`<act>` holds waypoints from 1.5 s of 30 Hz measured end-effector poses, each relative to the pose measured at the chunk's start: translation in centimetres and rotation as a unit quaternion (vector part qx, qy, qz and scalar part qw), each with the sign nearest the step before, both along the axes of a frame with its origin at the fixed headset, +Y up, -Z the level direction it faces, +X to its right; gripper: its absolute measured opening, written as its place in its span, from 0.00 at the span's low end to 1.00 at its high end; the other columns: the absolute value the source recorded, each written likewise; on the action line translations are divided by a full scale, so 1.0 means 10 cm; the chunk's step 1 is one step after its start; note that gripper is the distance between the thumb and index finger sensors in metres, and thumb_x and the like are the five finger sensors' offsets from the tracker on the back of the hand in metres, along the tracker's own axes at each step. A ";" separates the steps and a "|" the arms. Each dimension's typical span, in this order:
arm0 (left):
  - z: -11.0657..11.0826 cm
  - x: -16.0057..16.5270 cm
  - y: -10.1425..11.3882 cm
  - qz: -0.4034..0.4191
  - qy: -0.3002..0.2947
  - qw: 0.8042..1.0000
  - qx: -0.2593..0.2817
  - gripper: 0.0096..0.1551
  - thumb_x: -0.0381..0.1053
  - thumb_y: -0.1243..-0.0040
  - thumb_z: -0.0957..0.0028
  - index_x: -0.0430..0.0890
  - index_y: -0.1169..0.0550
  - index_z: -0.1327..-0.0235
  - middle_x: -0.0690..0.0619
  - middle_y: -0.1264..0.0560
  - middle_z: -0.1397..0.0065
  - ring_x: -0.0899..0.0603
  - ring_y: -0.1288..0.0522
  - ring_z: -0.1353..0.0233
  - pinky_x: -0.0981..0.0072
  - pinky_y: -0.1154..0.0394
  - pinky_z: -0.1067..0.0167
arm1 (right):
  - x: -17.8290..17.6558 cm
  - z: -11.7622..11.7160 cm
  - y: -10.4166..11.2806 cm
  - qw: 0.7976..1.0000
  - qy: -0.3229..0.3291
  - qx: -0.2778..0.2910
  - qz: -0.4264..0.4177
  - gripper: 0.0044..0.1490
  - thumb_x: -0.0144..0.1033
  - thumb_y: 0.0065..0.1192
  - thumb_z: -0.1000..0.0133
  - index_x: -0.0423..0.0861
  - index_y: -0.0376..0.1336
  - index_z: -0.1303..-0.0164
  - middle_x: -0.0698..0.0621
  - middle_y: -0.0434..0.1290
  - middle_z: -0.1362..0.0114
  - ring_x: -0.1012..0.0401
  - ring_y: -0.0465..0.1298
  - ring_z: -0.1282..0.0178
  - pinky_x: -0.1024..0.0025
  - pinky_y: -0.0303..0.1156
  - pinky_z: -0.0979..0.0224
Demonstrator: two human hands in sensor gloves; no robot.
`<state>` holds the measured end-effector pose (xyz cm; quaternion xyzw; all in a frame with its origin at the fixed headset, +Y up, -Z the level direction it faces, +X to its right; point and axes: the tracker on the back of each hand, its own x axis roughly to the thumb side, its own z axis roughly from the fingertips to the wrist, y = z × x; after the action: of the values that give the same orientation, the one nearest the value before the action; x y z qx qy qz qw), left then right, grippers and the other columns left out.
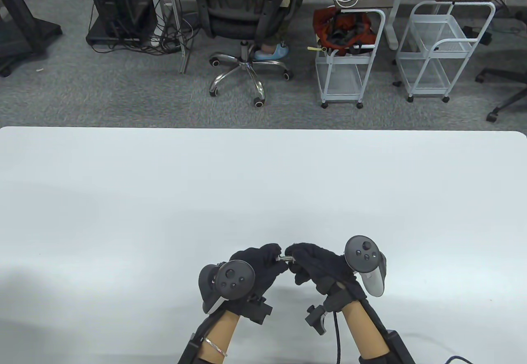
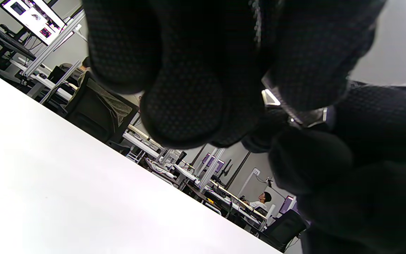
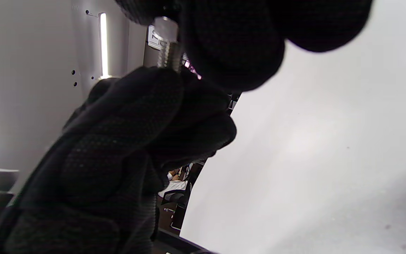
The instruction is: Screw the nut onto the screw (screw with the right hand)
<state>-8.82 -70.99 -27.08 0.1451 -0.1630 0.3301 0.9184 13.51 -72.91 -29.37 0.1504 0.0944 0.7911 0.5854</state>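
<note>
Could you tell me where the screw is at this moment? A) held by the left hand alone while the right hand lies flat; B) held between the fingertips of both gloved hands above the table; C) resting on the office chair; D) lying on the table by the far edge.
B: in the table view the metal screw bridges the fingertips of the left hand and the right hand, above the white table.
</note>
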 end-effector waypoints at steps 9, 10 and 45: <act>0.03 0.04 0.05 -0.017 -0.008 1.000 0.021 0.24 0.60 0.29 0.59 0.49 0.14 0.55 0.59 0.08 0.59 0.56 0.09 0.59 0.66 0.15 0.51 | 0.03 -0.02 0.05 0.998 0.035 0.018 0.054 0.33 0.41 0.55 0.37 0.25 0.69 0.43 0.37 0.80 0.56 0.62 0.82 0.68 0.55 0.76 0.55; 0.03 0.04 0.04 -0.012 -0.011 1.000 0.017 0.24 0.60 0.30 0.59 0.49 0.14 0.54 0.59 0.08 0.59 0.56 0.09 0.59 0.66 0.15 0.51 | 0.03 -0.01 0.05 0.997 0.028 0.031 0.066 0.33 0.43 0.53 0.36 0.26 0.70 0.44 0.38 0.80 0.56 0.62 0.83 0.69 0.55 0.77 0.55; 0.07 0.07 0.10 -0.032 -0.019 0.998 0.043 0.24 0.60 0.29 0.59 0.50 0.15 0.53 0.59 0.08 0.58 0.56 0.09 0.58 0.66 0.16 0.50 | 0.02 0.03 0.04 0.995 -0.062 0.069 0.043 0.34 0.46 0.57 0.39 0.26 0.74 0.53 0.42 0.84 0.63 0.63 0.86 0.73 0.61 0.79 0.59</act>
<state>-8.11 -69.97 -26.40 0.1729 -0.1990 0.2959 0.9181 13.74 -72.53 -29.09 0.1366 0.0096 0.8280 0.5438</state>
